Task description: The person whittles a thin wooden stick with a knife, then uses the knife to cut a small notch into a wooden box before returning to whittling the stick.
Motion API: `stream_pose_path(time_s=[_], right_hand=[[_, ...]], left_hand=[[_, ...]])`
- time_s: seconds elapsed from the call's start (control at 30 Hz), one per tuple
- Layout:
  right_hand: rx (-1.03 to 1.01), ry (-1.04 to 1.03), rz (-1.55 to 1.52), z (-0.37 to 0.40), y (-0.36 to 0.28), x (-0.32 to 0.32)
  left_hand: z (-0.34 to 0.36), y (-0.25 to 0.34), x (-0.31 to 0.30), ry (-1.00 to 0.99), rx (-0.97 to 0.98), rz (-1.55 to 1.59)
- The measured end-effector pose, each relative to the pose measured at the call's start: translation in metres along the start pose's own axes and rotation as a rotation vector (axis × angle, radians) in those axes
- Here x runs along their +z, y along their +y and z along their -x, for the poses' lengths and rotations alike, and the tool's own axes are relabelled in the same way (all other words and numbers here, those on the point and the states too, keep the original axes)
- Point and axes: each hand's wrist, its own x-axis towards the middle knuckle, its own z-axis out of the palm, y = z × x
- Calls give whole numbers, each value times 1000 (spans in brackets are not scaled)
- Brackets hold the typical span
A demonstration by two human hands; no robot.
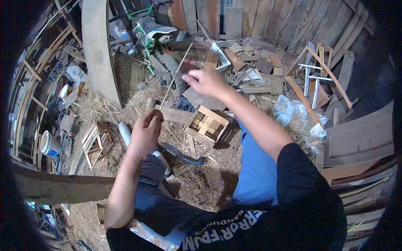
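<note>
The floor [209,186], strewn with straw and wood chips, spreads around the person's 2 legs. A wall of upright planks [289,25] closes its far edge. Toward the far left corner stands a tall, pale board [97,50], slightly curved in this view; at the right edge leans a brown panel [360,136]. A heap of wood scraps [255,60] fills the floor's far right part, with crumpled clear plastic [289,109] on its near side.

Near the middle of the floor, just in front of the legs, sits 1 small wooden crate [200,137], open side up, with pale slats crossing inside. Neither hand touches it. A dark, curved strip [184,155] lies nearer the person. At the floor's left edge a white bucket [50,143] tilts.

The left hand [148,126] is a closed fist, left of the crate, gripping the lower end of a thin stick. The right hand [205,82], blurred, is raised beyond the crate, fingers bent in a narrow curl just beside the stick; whether it holds anything, I cannot tell. The thin stick [178,75] slants up and right from the left fist.
</note>
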Motion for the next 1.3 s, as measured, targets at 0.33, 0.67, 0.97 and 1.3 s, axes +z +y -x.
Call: stream_pose_path(time_s=[0.33,0.67,0.97,1.3], right_hand=[[-55,-78,23,23,-1,6],[385,-74,-104,13,62,-9],[-10,-151,-72,39,-45,3],[-2,-95,-56,32,-33,9]], left_hand=[[1,-32,-11,-85,-58,115],[13,-8,-8,-89,-297,204],[-5,-17,-3,-42,-64,113],[-1,-19,2,24,14,84]])
